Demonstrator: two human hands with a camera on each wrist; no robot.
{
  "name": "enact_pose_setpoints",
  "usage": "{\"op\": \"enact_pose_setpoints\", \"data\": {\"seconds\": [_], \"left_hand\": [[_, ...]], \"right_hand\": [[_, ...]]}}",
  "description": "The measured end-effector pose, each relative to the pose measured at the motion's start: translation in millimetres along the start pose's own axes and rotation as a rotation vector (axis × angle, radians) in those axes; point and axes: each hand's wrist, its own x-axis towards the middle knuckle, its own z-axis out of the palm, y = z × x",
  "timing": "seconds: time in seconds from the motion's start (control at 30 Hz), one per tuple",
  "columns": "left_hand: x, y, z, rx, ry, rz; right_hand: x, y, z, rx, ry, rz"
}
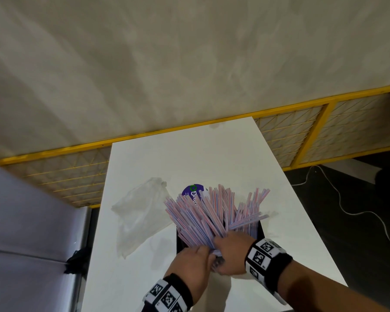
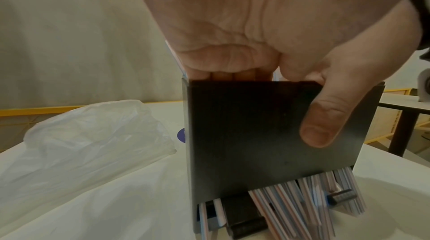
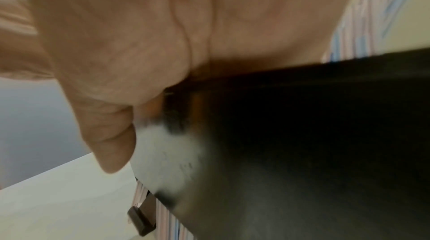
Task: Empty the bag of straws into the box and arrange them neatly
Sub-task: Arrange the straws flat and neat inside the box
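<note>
Pink-and-blue striped straws (image 1: 214,212) fan out of a black box (image 1: 260,230) on the white surface (image 1: 212,154). Both hands meet at the near ends: left hand (image 1: 193,262), right hand (image 1: 231,251). An empty clear bag (image 1: 142,212) lies just left.

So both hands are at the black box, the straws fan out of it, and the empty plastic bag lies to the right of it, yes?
Not quite: the head view shows the plastic bag lying left of the black box, not right. The rest holds.
</note>
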Motion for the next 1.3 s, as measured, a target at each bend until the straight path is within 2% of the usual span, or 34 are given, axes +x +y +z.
{"op": "enact_pose_setpoints", "data": {"seconds": [0.2, 0.43, 0.8, 1.3], "left_hand": [[5, -1, -3, -0.102, 0.017, 0.004], [8, 1, -3, -0.203, 0.026, -0.079], [8, 1, -3, -0.238, 0.026, -0.097], [6, 2, -2, -0.175, 0.046, -0.083]], "right_hand": [[14, -3, -10, 0.03, -0.187, -0.007], [18, -5, -21, 0.112, -0.277, 0.011], [18, -3, -25, 0.239, -0.288, 0.008], [17, -1, -19, 0.254, -0.228, -0.01]]}}
